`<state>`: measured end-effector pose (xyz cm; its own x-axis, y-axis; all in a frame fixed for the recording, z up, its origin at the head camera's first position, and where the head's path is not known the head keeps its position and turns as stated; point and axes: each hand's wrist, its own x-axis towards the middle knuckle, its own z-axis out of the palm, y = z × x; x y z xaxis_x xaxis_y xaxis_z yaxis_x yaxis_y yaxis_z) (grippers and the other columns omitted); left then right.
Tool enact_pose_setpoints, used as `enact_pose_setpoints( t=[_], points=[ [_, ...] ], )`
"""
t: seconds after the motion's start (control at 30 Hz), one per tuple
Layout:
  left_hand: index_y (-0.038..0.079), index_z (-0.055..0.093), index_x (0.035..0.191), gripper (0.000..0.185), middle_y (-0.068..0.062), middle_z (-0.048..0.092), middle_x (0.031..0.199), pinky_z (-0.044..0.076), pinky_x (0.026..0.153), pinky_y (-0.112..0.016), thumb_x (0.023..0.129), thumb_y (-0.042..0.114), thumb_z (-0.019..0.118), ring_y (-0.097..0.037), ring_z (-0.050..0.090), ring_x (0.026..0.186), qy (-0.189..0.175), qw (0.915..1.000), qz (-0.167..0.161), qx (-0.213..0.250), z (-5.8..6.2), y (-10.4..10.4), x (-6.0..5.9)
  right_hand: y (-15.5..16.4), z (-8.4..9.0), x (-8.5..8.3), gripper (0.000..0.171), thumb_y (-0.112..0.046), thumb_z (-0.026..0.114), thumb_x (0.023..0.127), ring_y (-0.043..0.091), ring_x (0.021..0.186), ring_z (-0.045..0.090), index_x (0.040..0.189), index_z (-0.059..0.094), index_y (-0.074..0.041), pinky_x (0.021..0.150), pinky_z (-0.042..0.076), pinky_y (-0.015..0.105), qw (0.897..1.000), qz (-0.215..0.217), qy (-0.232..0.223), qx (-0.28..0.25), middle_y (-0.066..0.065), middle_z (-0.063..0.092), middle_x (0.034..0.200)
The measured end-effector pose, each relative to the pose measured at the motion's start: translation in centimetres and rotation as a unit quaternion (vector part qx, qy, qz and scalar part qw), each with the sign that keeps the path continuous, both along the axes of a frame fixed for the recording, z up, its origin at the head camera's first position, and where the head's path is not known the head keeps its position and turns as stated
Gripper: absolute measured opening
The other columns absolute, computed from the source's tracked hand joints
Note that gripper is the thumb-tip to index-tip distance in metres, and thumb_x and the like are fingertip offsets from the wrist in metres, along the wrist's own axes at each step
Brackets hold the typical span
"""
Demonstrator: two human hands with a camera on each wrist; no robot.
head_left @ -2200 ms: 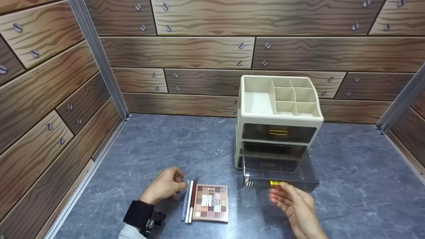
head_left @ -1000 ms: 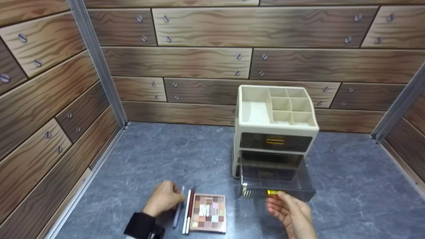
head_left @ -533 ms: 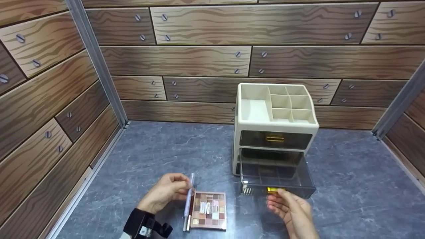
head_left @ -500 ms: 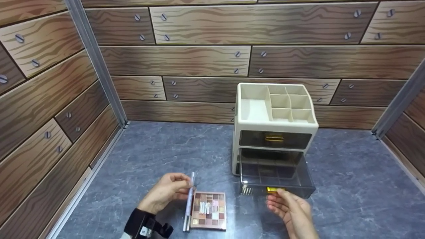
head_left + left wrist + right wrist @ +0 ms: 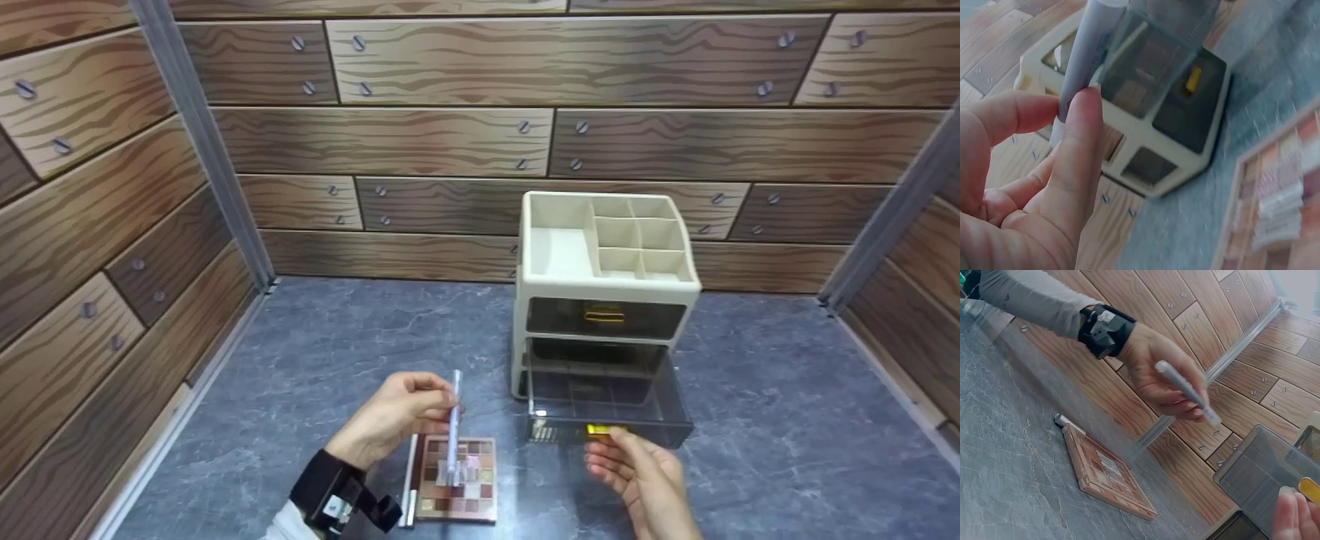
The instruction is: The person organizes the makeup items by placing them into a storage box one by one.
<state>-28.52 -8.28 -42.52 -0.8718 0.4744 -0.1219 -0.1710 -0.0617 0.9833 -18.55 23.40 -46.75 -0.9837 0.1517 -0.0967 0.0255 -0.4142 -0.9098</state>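
Note:
My left hand (image 5: 401,416) pinches a slim pale lavender cosmetic pen (image 5: 454,427) between thumb and fingertips. The pen is raised off the table and overlaps the eyeshadow palette (image 5: 480,507) in the head view. Left of the palette lie a dark red and silver cosmetic pen (image 5: 415,472) and a whitish pen (image 5: 405,504), partly hidden by the left hand. My right hand (image 5: 641,476) grips the gold handle (image 5: 598,430) of a smoky clear drawer (image 5: 651,435), thumb on top and fingers curled below. That drawer is pulled out of the cream organizer (image 5: 611,287).
Above the pulled-out drawer, the organizer's upper drawer (image 5: 645,319) is closed. Its top has several open compartments (image 5: 559,251). Wood-patterned walls (image 5: 420,139) with metal corner posts (image 5: 206,142) enclose the grey marbled table (image 5: 360,322).
My left hand has picked the lavender pen up from beside the other pens and moved it right, over the palette. My right hand still holds the drawer handle.

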Motion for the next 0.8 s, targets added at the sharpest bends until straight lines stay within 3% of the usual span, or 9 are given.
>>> enact_pose_setpoints(
  t=[0.13,0.33,0.57,0.8],
  points=[
    [-0.005,0.069,0.107,0.015,-0.014,0.075,0.096,0.064,0.079,-0.029,0.095,0.003,0.07,-0.018,0.073,0.083,0.007,0.9999,0.002,-0.007,1.3,0.5,0.1,-0.3,0.1,-0.1,0.023,-0.009,0.051,0.108,0.016,0.078,0.076,0.095,0.07,-0.006,0.074,0.065,0.026,1.0,-0.002,-0.007,-0.001,0.006,0.077,0.083],
    [-0.006,0.069,0.117,0.025,-0.019,0.075,0.105,0.064,0.086,-0.034,0.095,0.007,0.073,-0.021,0.073,0.088,0.023,0.9991,-0.024,-0.026,3.0,3.0,-0.3,0.1,0.7,0.1,0.022,-0.009,0.052,0.107,0.016,0.077,0.076,0.095,0.069,-0.005,0.074,0.065,0.026,1.0,-0.02,-0.013,0.008,0.007,0.076,0.083],
    [-0.002,0.072,0.113,0.023,-0.018,0.076,0.106,0.064,0.088,-0.039,0.094,0.01,0.076,-0.023,0.075,0.089,0.037,0.9973,-0.036,-0.052,4.9,6.1,-1.2,0.3,0.6,0.0,0.022,-0.008,0.05,0.108,0.015,0.079,0.075,0.097,0.069,-0.005,0.074,0.065,0.026,1.0,-0.006,0.002,0.007,0.007,0.076,0.084],
    [-0.001,0.074,0.109,0.018,-0.018,0.076,0.103,0.065,0.084,-0.036,0.094,0.008,0.076,-0.024,0.075,0.088,0.024,0.9959,-0.045,-0.075,5.7,8.3,-1.9,0.4,0.3,0.1,0.023,-0.008,0.049,0.109,0.014,0.08,0.075,0.098,0.07,-0.005,0.074,0.064,0.025,1.0,0.003,-0.002,0.004,0.006,0.076,0.085]
  ],
)
